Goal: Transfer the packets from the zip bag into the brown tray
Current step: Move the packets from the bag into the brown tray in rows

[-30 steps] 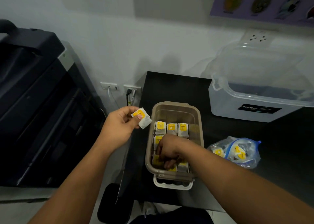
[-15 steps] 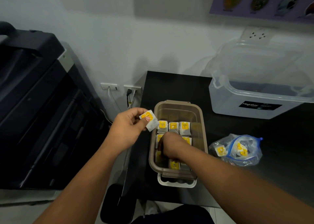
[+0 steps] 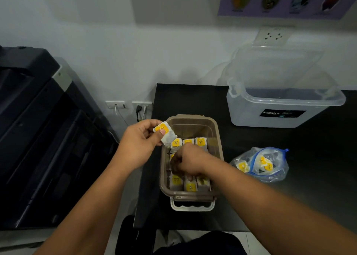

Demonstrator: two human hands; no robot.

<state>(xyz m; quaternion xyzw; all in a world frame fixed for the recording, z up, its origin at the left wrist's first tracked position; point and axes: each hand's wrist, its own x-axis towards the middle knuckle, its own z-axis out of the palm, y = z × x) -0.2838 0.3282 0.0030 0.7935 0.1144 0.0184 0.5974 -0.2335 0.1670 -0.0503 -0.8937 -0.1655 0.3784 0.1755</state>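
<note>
Here, well out beyond the left hand [image 3: 139,144], on its outer side: a bulky dark office machine [image 3: 38,138]. Beneath both hands, a black table [image 3: 289,206]. Far ahead of the right hand [image 3: 190,160] and off to its outer side, against the wall: a clear storage box [image 3: 280,107], lid raised. Directly under the right hand, a brown tray [image 3: 219,138], set lengthwise, latch end toward the body. Just beside the right forearm's outer side, lying on the table apart from the tray: a crumpled zip bag [image 3: 274,175] with a blue seal, a few bagged packets [image 3: 242,165] showing yellow labels through the plastic. Left hand raised at the tray's far corner, thumb and fingers pinching one held packet [image 3: 164,133] just above the rim. Right hand down inside the tray, fingers curled among the rows; cannot tell whether clamped on anything. Ahead of the right knuckles and behind them, toward the wrist, tray packets [image 3: 201,141] standing in neat rows, yellow labels up.
</note>
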